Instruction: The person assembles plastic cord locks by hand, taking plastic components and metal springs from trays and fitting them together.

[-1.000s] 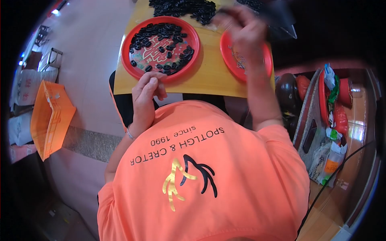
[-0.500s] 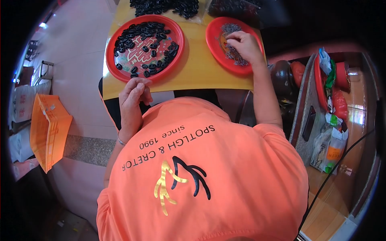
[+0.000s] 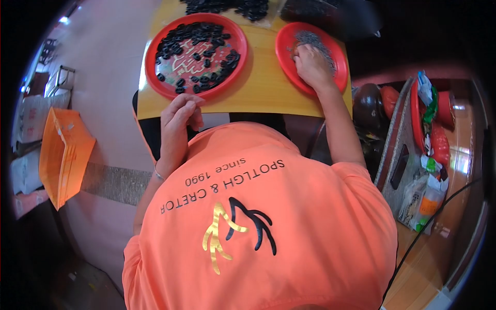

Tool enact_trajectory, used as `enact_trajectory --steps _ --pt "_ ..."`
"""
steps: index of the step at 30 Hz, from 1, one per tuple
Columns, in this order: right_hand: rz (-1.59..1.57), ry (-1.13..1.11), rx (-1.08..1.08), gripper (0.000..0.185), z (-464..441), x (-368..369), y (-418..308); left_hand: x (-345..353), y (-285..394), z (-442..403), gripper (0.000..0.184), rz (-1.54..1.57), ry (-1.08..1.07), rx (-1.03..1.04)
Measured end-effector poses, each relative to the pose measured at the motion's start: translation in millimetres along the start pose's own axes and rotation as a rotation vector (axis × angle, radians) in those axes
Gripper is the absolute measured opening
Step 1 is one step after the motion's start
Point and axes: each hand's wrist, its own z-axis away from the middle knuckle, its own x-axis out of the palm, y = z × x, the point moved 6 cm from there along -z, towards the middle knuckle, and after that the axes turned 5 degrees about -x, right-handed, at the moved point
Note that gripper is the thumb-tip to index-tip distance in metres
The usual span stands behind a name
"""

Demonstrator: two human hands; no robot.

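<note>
My left hand (image 3: pixel 181 114) is at the front edge of the yellow table, just below the rim of a round red tray (image 3: pixel 150 72). Its thumb and fingers are pinched together; whatever they hold is hidden. Small black oval pieces with holes (image 3: pixel 199 32) lie scattered over that tray, most of them along its far side. My right hand (image 3: pixel 312 64) reaches into a second red tray (image 3: pixel 283 66). Its fingers are drawn together at a pile of tiny grey metal pieces (image 3: pixel 321 44). The fingertips are partly hidden, and I cannot make out anything between them.
More black pieces (image 3: pixel 253 9) lie on clear plastic at the back of the yellow table (image 3: pixel 261 95). A dark plastic bag (image 3: pixel 310 10) sits behind the right tray. An orange crate (image 3: pixel 66 157) stands left on the floor; a dark round jar (image 3: pixel 368 106) stands to the right.
My right hand has lowered onto the metal pieces, its back now turned more upward. My left hand keeps its pinch near the tray rim. The whole view has shifted slightly.
</note>
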Motion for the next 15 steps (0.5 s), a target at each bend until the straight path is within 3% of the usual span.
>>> enact_trajectory --steps 5,11,15 --pt "0.068 -0.142 -0.042 0.019 -9 -6 -7 -8 0 3 0.021 0.005 0.027 0.022" --pt "0.002 -0.402 0.156 0.024 -25 -4 -1 -31 3 6 0.025 -0.013 0.092 0.047" --pt "0.013 -0.352 0.157 0.022 -21 -10 -8 -41 -2 11 0.026 0.016 0.114 0.054"
